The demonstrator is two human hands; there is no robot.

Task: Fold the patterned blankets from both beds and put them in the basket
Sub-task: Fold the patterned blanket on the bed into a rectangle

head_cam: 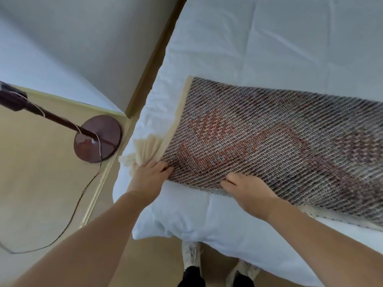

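White sneakers (191,254), black legwear (191,276)

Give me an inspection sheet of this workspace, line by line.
Surface: bed with a white duvet, rumpled at the near corner.
Job's things: patterned blanket lies spread across the bed, with a cream tassel at its near left corner; basket not in view.
Clutter: nothing seen.
Grips: left hand holds the blanket's corner by the tassel; right hand pinches its near edge.
Cables: thin cord trails from the lamp base across the floor.
Surroundings: tan floor, lamp pole, the person's shoes beside the bed.
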